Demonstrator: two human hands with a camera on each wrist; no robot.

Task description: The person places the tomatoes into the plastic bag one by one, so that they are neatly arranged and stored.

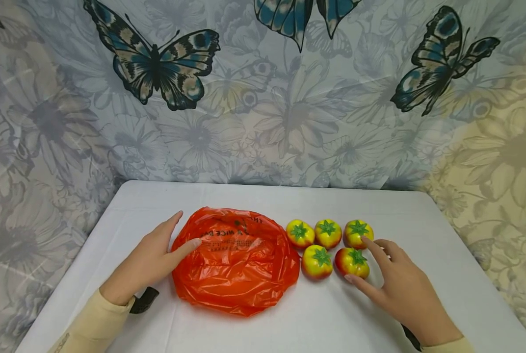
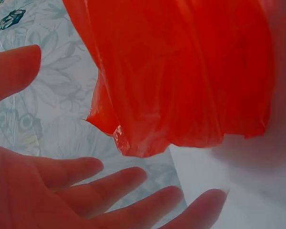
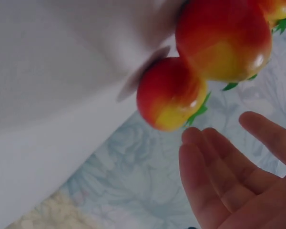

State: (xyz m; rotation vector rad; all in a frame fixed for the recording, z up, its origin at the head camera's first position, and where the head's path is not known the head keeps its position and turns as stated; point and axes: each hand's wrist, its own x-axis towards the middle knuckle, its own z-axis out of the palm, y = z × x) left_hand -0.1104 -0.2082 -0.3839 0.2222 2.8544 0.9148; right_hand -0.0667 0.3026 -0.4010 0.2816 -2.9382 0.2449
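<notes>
A crumpled red plastic bag [image 1: 236,274] with dark printing lies on the white table, left of centre. My left hand [image 1: 159,252] is at its left side, fingers spread, holding nothing; the left wrist view shows the fingers apart from the bag [image 2: 181,76]. To the right of the bag sit several red-and-yellow toy tomatoes [image 1: 317,263] with green leafy tops, in two rows. My right hand [image 1: 404,289] is beside the rightmost tomatoes, thumb near the front one [image 1: 351,263] and fingers near the back one [image 1: 357,233]. In the right wrist view its fingers look loosely extended and grip nothing.
The white tabletop [image 1: 333,318] extends in front of and around the bag and tomatoes. Behind it hangs a floral cloth [image 1: 289,122] with large printed butterflies, which also covers both sides. A dark strap [image 1: 144,300] is on the left wrist.
</notes>
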